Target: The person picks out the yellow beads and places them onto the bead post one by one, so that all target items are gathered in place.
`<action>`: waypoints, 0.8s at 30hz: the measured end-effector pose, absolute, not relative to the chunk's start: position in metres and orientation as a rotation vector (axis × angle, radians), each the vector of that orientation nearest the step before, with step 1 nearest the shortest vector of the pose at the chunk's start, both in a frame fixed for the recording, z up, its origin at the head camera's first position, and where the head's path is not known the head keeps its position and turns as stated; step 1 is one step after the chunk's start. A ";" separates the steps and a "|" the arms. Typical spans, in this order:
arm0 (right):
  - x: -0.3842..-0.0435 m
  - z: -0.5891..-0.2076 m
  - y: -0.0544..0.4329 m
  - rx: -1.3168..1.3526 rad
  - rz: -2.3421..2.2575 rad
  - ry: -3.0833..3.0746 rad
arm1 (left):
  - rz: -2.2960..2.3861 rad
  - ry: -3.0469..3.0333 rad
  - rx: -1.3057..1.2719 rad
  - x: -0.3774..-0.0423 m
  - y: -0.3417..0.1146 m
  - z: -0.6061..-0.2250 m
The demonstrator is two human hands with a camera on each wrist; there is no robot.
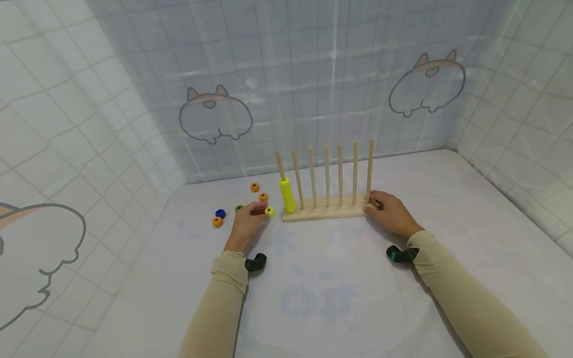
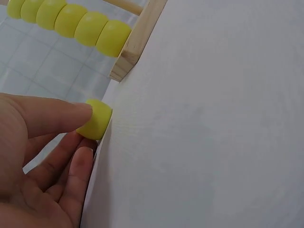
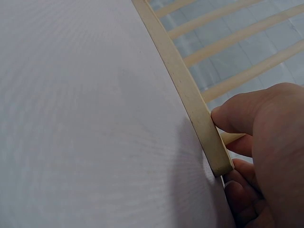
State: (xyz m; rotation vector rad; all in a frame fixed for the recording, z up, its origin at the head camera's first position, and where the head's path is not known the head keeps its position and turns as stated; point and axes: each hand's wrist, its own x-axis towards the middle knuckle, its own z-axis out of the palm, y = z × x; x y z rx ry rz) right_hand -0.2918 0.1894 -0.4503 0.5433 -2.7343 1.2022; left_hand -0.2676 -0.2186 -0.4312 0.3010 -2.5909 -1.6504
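My left hand (image 1: 247,223) pinches a loose yellow bead (image 1: 269,212) low over the tabletop, just left of a wooden peg rack (image 1: 329,212). In the left wrist view the thumb lies against the side of that bead (image 2: 97,121), with fingers behind and below it. A stack of several yellow beads (image 1: 287,195) fills much of the rack's leftmost peg, whose top end stays bare. The other pegs carry nothing. At the rack's right end, my right hand (image 1: 391,214) grips the base (image 3: 204,128), thumb on its near edge and fingers around the last peg.
Left of the rack lie loose beads: orange ones (image 1: 254,187) (image 1: 263,197) toward the back, a blue one (image 1: 220,214) beside another orange bead (image 1: 217,222), and a green one (image 1: 239,208) partly behind my left hand. A tile-patterned sheet (image 1: 313,74) rises behind the table.
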 end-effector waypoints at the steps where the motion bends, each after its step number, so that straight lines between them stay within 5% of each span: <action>1: -0.292 -0.450 0.189 0.544 1.199 -2.736 | -1.632 -2.603 0.294 -0.268 -0.219 -0.431; 24: -0.291 -0.449 0.188 0.540 1.173 -2.742 | -1.488 -2.683 0.289 -0.269 -0.214 -0.433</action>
